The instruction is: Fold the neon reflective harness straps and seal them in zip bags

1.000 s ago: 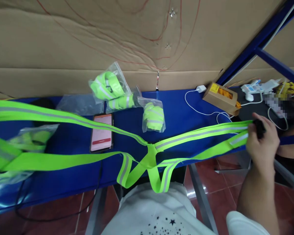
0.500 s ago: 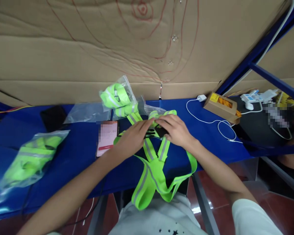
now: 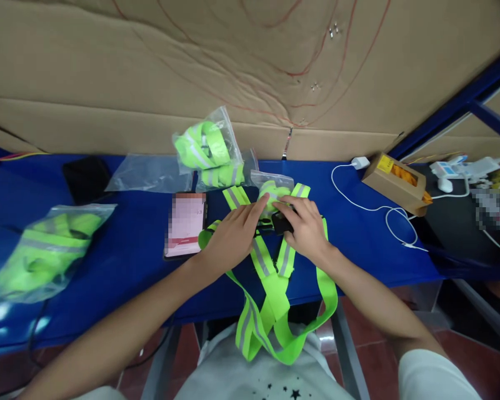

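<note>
A fluorescent green reflective harness (image 3: pixel 276 289) with grey stripes lies across the table edge, its crossed straps hanging toward my lap. My left hand (image 3: pixel 235 230) is closed over the harness's pronged black buckle half (image 3: pixel 265 223), which shows partly beneath the fingers. In my right hand (image 3: pixel 306 226) is the black buckle socket (image 3: pixel 280 222), pinched between thumb and fingers. The two halves face each other closely; whether they touch is hard to see. Just behind the fingers sits a small clear bag (image 3: pixel 275 180) with green strap material.
Bagged green harnesses lie at the back (image 3: pixel 204 147) and on the left (image 3: pixel 45 253). A phone (image 3: pixel 186 225) is left of my hands, a black pouch (image 3: pixel 85 178) beyond it. On the right are a white cable (image 3: pixel 358 205) and a cardboard box (image 3: pixel 394 186). Cardboard (image 3: pixel 170 72) walls the back.
My view has shifted, so the table sits differently in it. The right fingers have moved slightly on the socket, which now shows more. Both hands stay at the buckle.
</note>
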Demonstrator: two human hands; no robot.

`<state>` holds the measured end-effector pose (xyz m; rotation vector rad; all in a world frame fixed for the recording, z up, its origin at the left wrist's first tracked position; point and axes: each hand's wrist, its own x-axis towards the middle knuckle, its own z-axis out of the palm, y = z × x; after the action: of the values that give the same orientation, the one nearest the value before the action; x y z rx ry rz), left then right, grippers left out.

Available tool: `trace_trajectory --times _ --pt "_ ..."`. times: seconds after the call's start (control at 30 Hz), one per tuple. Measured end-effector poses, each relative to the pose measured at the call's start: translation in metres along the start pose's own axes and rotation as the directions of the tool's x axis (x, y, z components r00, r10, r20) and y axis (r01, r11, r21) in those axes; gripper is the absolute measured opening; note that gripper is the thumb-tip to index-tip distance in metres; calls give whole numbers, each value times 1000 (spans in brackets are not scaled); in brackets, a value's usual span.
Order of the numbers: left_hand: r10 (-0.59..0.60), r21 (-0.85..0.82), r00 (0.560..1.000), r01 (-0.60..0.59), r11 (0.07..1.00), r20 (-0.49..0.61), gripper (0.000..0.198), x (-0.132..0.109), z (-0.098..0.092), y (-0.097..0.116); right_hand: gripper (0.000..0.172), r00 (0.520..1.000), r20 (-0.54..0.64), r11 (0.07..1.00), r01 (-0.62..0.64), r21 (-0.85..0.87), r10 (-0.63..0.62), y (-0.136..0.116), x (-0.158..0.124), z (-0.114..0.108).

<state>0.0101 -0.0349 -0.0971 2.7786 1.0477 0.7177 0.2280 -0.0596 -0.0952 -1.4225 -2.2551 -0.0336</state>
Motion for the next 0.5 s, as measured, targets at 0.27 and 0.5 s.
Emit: trace_trajectory --times 0.27,0.5 --pt "25 193 1000 -22 981 -14 77 -1 0 7 78 1000 -27 998 13 -57 -14 -13 -4 2" --pt "60 231 998 -55 971 -11 79 -4 0 19 75 1000 -3 995 7 -99 -7 -28 -7 11"
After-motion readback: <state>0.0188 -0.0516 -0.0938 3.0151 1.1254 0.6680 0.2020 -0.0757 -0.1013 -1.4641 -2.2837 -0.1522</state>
